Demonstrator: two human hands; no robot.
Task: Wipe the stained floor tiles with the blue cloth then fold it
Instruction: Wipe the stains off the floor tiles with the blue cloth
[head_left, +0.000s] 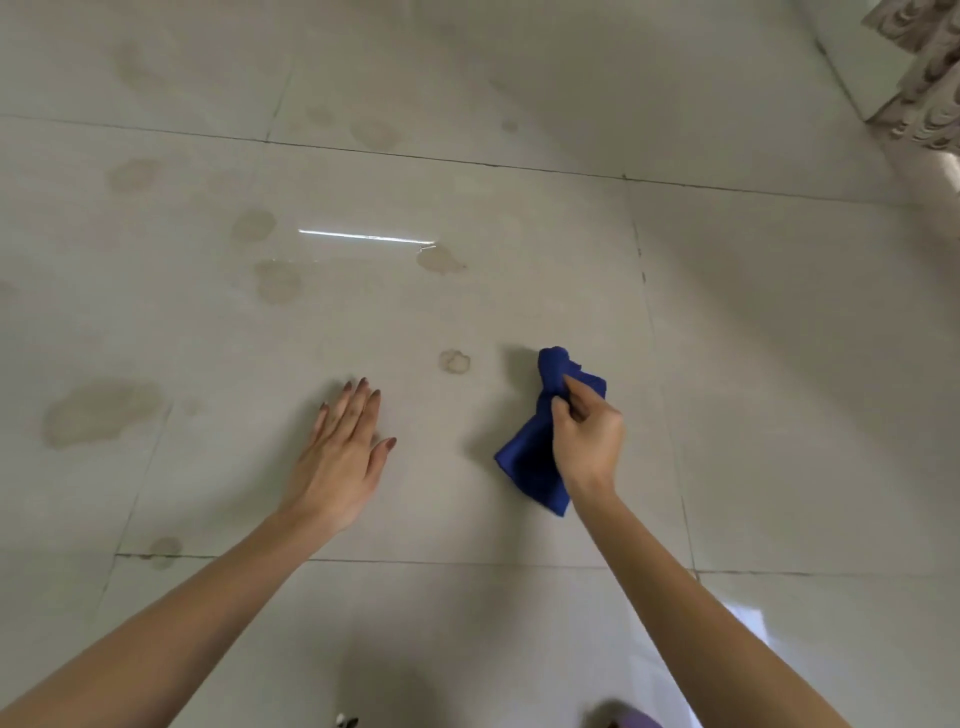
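Left hand (337, 462) flat, fingers straight, right hand (589, 441) pinching blue cloth (530, 467)

The left forearm (182, 613) and right forearm (691, 603) are bare along their whole visible length, and the left hand (340, 457) has long, tapered fingernails (362, 383) painted a muted brownish mauve.

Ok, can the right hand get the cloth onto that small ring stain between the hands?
Probably yes: the right hand pinches the blue cloth, and only bare tile lies between it and the ring stain.
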